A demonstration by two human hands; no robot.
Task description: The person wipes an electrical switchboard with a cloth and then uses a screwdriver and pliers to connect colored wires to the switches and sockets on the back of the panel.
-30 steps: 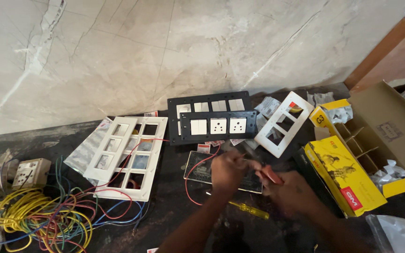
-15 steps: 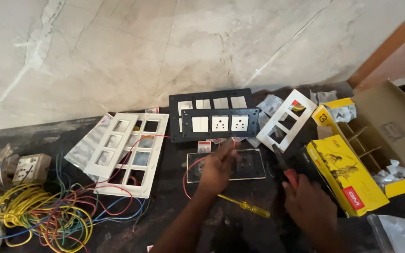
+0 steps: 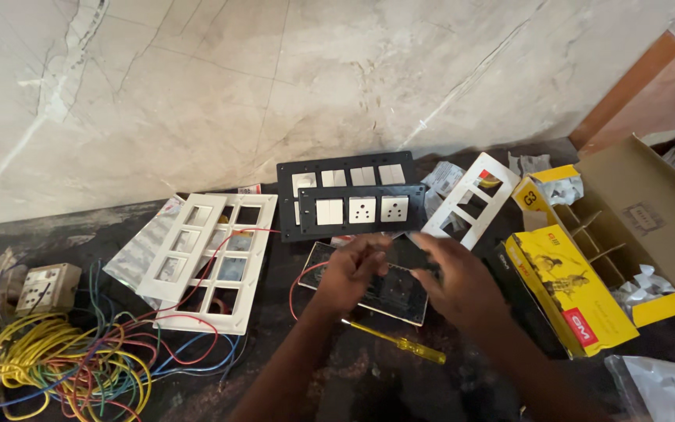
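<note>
Since half a second ago my right hand (image 3: 462, 281) has moved in from the right; both hands now meet over the dark glass plate (image 3: 380, 291) at desk centre. Left hand (image 3: 351, 268): fingers curled, tips on the plate's far edge. Right hand: fingers loosely spread above it; grip cannot be told. Count: two black switch plates (image 3: 349, 195) far, three white frames (image 3: 224, 262), one yellow screwdriver (image 3: 400, 341) near. Wire tangle (image 3: 64, 367) left, yellow carton (image 3: 572, 289) right.
</note>
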